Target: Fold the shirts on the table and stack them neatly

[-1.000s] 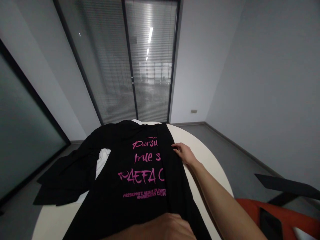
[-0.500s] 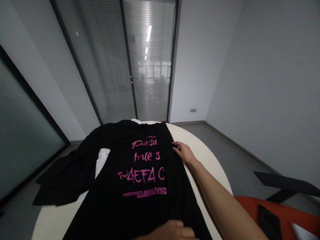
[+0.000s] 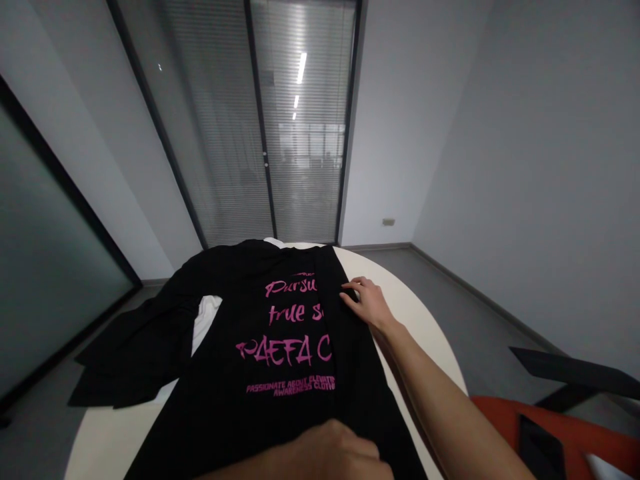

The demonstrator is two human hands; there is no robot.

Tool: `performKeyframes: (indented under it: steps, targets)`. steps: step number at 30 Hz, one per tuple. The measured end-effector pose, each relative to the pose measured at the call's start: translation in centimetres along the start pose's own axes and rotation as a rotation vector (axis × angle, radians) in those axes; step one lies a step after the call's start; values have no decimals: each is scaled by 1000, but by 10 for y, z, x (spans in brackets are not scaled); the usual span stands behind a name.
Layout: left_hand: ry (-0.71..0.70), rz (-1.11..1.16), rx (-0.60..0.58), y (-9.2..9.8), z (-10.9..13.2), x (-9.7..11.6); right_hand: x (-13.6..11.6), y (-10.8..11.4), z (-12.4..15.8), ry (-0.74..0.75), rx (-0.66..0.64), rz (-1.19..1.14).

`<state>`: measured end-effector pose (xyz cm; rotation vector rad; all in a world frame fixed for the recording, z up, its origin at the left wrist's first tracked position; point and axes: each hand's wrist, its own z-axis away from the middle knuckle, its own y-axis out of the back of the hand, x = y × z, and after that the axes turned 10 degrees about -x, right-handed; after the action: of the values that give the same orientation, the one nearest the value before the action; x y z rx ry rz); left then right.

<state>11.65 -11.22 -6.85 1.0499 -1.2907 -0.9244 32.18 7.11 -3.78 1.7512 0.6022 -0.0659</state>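
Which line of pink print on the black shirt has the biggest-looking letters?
The "AEFA C" line, directly between the "true" line and the small block print; its letters look taller than any other line's.

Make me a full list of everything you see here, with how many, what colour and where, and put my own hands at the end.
Shirt: one, black with pink lettering, spread on the table
White cloth: count unclear, white, patches showing beside and beyond the shirt
Table: one, whitish, rounded, under the shirt
Chair: one, orange with black armrest, lower right
Dark item: one, black, on the chair
Pale item: one, whitish, bottom right, cut off
Glass partition: one, dark-framed with grey blinds, behind the table
Wall plate: one, pale, low on the wall
Floor: one, grey, around the table
Left hand: one, bare, curled over the shirt's near part
Right hand: one, bare, at the shirt's right edge
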Motion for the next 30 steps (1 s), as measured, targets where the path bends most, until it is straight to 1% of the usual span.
performKeyframes:
  steps: [2, 4, 5, 7, 9, 11, 14, 16, 19, 21, 24, 26, 27, 28, 30]
  targets:
    - [-1, -135, 27, 29, 8, 2, -18, 4, 2, 67, -88, 5]
    - [11, -148, 4, 51, 17, 0, -34, 4, 5, 87, -195, 31]
    - [16, -133, -7, 58, 21, -2, -41, 3, 6, 80, -232, 59]
    - [31, -96, -15, 64, 27, -7, -51, -1, 8, 54, -272, 121]
    - [49, -73, -2, 65, 30, -12, -56, -5, 8, 46, -285, 156]
    - [54, -63, 15, 63, 31, -15, -58, -8, 8, 52, -278, 130]
    - [58, -57, 36, 64, 30, -14, -58, -11, 8, 62, -229, -48]
    - [76, -39, 52, 66, 30, -13, -56, -13, 8, 95, -193, -143]
    - [81, 14, 69, 65, 29, -12, -50, -21, 9, 153, -165, -95]
    - [67, 48, 85, 61, 29, -14, -45, -28, 11, 135, -179, -30]
    - [89, 67, 117, 55, 29, -16, -40, -35, 13, 96, -283, -5]
    - [99, 60, 101, 53, 29, -16, -37, -35, 12, 115, -353, -28]
    - [96, 54, 82, 53, 29, -16, -36, -33, 12, 133, -367, -49]
    - [90, 48, 63, 53, 30, -16, -35, -31, 11, 150, -359, -69]
    - [83, 38, 35, 53, 29, -17, -30, -26, 8, 145, -270, -78]
